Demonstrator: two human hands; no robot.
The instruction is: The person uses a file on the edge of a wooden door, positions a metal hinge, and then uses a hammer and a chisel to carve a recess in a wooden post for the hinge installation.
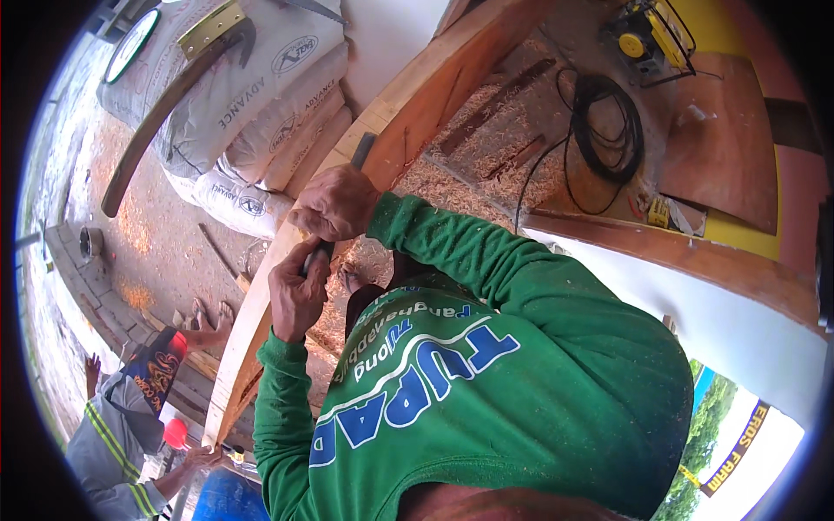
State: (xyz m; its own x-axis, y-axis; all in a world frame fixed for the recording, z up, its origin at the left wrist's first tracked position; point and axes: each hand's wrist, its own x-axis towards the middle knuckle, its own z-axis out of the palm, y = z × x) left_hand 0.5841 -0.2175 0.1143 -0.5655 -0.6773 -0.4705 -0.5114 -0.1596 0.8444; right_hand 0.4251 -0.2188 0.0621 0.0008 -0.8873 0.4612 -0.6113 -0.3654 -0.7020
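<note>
My right hand (pixel 334 204) is closed in a fist over the edge of a long pale wooden board (pixel 252 326), gripping a dark bar-shaped tool (pixel 363 150). One end of the tool sticks out past the fist, at the board's inner side. Just nearer, my left hand (pixel 297 289) is closed around a dark part by the same edge. My fingers hide most of the tool, so its kind and whether both parts are one piece cannot be told. The board runs diagonally, its broad brown face toward my body.
Stacked white sacks (pixel 261 113) stand left, bearing a wooden-handled hammer (pixel 161 122) and brass hinge (pixel 211 29). A co-worker's hand (pixel 202 457) touches the board's near end. Shavings (pixel 508 113) litter the floor by a coiled black cable (pixel 608 130) and yellow-black machine (pixel 647 42). A blue drum (pixel 229 499) stands below.
</note>
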